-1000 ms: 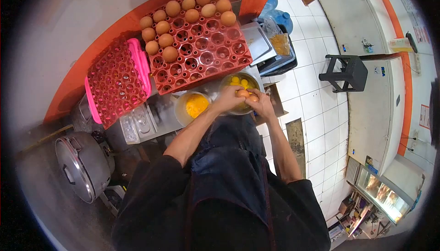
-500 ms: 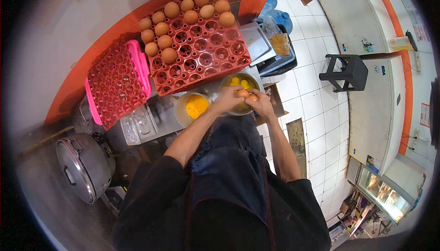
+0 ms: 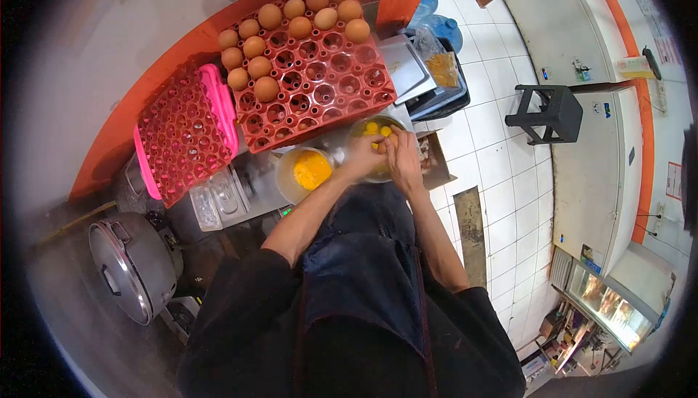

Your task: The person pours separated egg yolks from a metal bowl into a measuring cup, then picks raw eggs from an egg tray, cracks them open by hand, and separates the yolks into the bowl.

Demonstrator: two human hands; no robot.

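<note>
Over a metal bowl (image 3: pixel 361 130) holding several yellow yolks (image 3: pixel 372 127), my two hands are close together. My left hand (image 3: pixel 361 157) is blurred, its fingers closed around an egg (image 3: pixel 377 146) that barely shows. My right hand (image 3: pixel 404 159) is closed beside it, fingertips bent down toward the bowl; the egg it held is hidden behind its fingers. Just left of the bowl stands a light-coloured pot (image 3: pixel 286 187) with beaten yellow egg (image 3: pixel 311 170) inside. Beyond my hands, a stacked red egg tray (image 3: pixel 313 91) carries brown eggs (image 3: pixel 299 27) along its far and left sides.
A pink crate with another red tray (image 3: pixel 178 133) leans at the left, above clear lidded containers (image 3: pixel 218 198). A large lidded pot (image 3: pixel 123 271) stands lower left. Right of the bowl are an open box (image 3: pixel 436 162) and a dark bin (image 3: pixel 447 107). A black stool (image 3: pixel 556 114) stands on the tiles.
My hands have shifted slightly, and the right hand has turned to a more upright pose with its fingers pointing down. The two eggs, plainly visible before, are now mostly covered.
</note>
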